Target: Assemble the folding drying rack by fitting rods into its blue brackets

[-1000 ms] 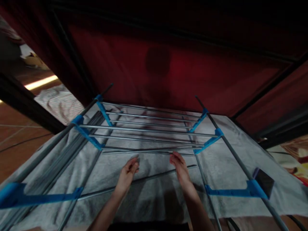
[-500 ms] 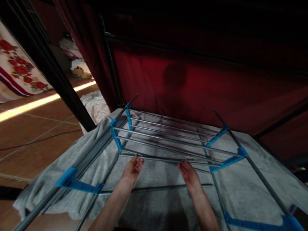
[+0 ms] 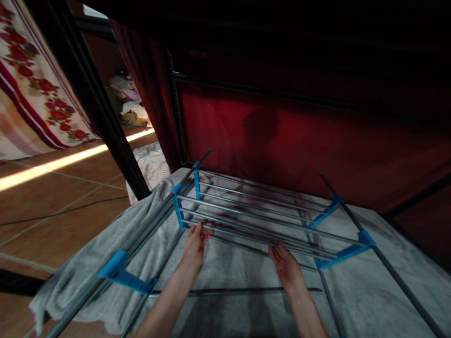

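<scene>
A rack of grey metal tubes with blue plastic brackets lies on a grey blanket (image 3: 232, 267). My left hand (image 3: 195, 241) pinches a thin metal rod (image 3: 239, 234) near its left end, close to a blue bracket (image 3: 178, 209). Farther along the same rod, my right hand (image 3: 286, 267) has its fingers curled at it, short of the right blue bracket (image 3: 343, 253). That rod's left end appears to meet the left bracket; whether it is seated I cannot tell. Several parallel rods span the brackets beyond my hands.
Nearer to me, a loose-looking tube (image 3: 239, 292) crosses between the side tubes. Another blue bracket (image 3: 128, 278) sits on the left side tube. Dark bed posts (image 3: 95, 103) and a red curtain (image 3: 218, 131) enclose the bed. Tiled floor (image 3: 70, 192) lies to the left.
Both hands have lifted the rod from below the bracket, its left end now up at the left bracket. The whole view has shifted, so the scene sits lower and farther right.
</scene>
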A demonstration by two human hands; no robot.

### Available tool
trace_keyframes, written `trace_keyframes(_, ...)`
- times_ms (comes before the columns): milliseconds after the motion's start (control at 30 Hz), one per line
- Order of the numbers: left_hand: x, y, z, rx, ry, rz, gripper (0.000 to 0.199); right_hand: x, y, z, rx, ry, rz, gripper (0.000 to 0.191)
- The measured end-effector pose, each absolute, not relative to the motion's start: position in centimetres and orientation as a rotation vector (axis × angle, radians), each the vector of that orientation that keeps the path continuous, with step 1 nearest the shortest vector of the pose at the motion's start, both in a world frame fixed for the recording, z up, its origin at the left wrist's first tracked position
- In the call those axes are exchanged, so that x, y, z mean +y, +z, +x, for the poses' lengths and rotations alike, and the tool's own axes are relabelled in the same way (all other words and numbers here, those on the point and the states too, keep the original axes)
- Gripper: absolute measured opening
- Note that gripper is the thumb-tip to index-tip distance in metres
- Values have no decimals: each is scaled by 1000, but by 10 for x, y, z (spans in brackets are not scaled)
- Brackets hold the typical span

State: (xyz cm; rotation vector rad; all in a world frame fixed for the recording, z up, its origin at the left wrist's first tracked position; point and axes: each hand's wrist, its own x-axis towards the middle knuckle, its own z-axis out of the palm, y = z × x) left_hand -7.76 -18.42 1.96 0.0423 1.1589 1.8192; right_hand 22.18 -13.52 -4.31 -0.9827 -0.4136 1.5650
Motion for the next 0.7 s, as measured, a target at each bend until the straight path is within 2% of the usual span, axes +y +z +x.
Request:
trace_keyframes(100,-181,18,-80,1178,1804,61,4,-133,-45,222,-455,1559,-999,25)
trace_keyframes(300,-178,15,-88,1186,1815,90,9,-132,-50,223,-501,1533,-982,16)
trace_keyframes(700,-181,6,-108,1192,1874,70,14,-134,-46,223,-549,1517,-1050,18)
